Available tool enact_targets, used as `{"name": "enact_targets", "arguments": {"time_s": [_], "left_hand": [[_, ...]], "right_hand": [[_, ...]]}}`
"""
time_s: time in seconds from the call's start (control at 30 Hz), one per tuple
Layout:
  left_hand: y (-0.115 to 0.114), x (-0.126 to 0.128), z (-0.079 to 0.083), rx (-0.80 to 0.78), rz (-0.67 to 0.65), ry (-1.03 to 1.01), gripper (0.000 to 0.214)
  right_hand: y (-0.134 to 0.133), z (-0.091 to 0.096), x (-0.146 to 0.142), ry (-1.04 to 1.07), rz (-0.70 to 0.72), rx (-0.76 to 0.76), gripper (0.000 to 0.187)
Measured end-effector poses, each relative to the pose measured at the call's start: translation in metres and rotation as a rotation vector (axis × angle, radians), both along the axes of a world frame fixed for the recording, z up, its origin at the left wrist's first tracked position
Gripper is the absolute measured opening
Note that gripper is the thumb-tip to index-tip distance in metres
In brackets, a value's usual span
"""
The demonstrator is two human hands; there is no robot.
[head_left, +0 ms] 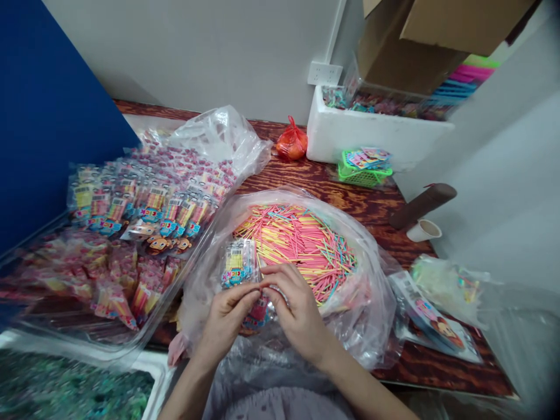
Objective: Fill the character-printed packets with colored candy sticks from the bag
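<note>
Head view: both hands [262,303] pinch small packet [238,263] over sticks [301,239].

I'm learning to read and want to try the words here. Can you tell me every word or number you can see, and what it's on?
None can be read for sure.
Small packet by the left hand and right hand: big blue letters, too blurred to spell.
Packets in the clear tray: barcode labels and print, too small.
Cards in the green basket: too small.
Printed cards at right: only pictures show.
</note>
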State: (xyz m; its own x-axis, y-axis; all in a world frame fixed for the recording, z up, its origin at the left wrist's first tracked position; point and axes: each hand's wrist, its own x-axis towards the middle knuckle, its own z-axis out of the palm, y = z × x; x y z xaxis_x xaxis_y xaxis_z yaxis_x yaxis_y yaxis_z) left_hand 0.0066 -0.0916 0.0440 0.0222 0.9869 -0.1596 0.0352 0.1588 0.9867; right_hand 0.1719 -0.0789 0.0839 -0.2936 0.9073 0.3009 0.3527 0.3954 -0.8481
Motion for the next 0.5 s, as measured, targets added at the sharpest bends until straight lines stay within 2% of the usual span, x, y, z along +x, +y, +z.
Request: {"name": "enact_targets", "arguments": {"time_s": [0.07, 0.2, 0.37, 0.5], "left_hand": [[0.000, 0.001, -0.005, 0.001, 0.043, -0.044, 0.026], [0.002, 0.005, -0.011, -0.004, 0.111, -0.143, 0.030], [0.002, 0.011, -0.007, -0.076, 0.073, -0.243, 0.039], [0.002, 0.015, -0.004, -0.060, 0.052, -0.235, 0.038]], "right_hand": [[0.001, 0.000, 0.003, 0.011, -0.007, -0.016, 0.020], [0.002, 0.000, 0.005, -0.036, 0.072, -0.027, 0.021], [0.009, 0.000, 0.007, 0.019, 0.021, -0.101, 0.015], [0.012, 0.000, 0.005, -0.044, 0.102, -0.123, 0.014]]}}
